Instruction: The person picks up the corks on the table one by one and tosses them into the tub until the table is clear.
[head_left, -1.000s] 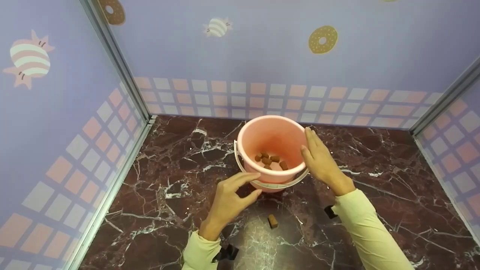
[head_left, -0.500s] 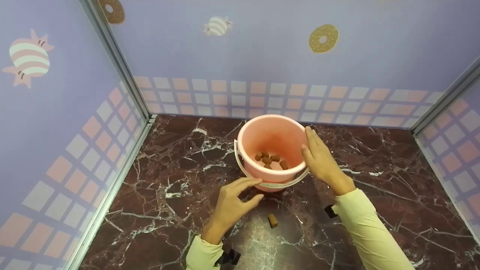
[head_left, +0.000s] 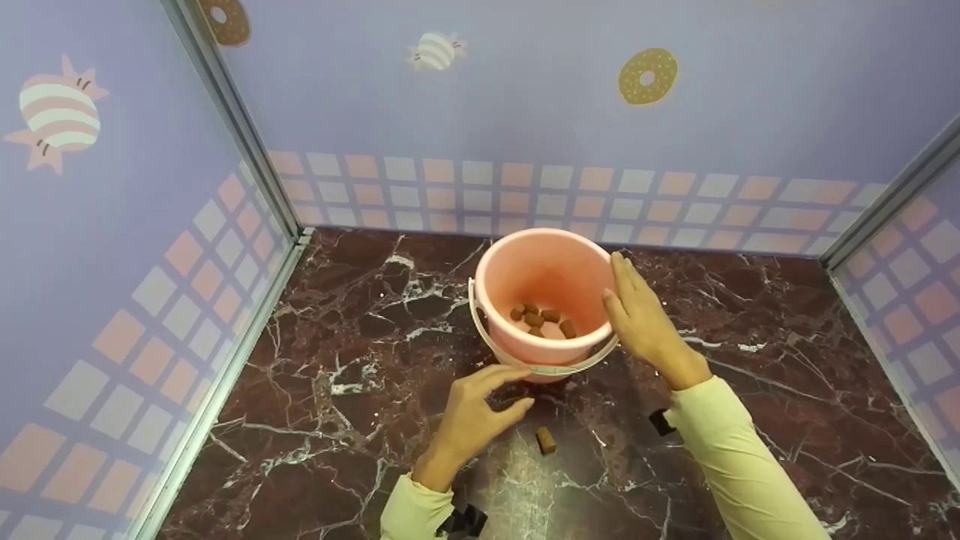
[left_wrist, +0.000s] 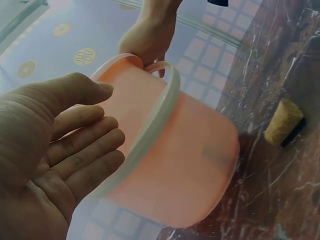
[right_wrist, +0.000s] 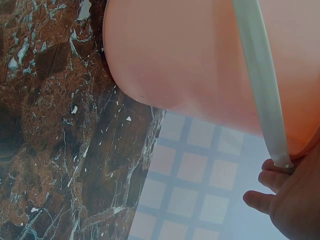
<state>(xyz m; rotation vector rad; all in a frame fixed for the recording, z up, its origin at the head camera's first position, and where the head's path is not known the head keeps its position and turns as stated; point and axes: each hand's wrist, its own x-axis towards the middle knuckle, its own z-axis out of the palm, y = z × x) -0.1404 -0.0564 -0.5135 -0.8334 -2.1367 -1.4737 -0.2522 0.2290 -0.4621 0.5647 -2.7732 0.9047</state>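
A pink bucket [head_left: 514,341] stands upright, its white handle [head_left: 555,370] hanging down at the front. Several brown corks [head_left: 533,320] lie on its bottom. My right hand [head_left: 646,322] rests against the right side of the rim, fingers fairly straight; the right wrist view shows it by the handle's end. In front of the bucket hovers my left hand [head_left: 472,416], thumb and fingers apart with nothing between them, its fingertips close to the handle. A single cork [head_left: 545,441] lies on the marbled surface just beyond the left thumb; the left wrist view shows its tapered shape.
The dark red marbled surface [head_left: 360,450] is bounded by a patterned back wall [head_left: 525,112] close behind the bucket. Side walls with metal corner strips [head_left: 232,112] stand left and right. Black wrist mounts [head_left: 466,519] show at the sleeves.
My left hand has shifted slightly right and toward me, lower along the bucket's front and nearer the loose cork. The right hand and bucket have stayed put.
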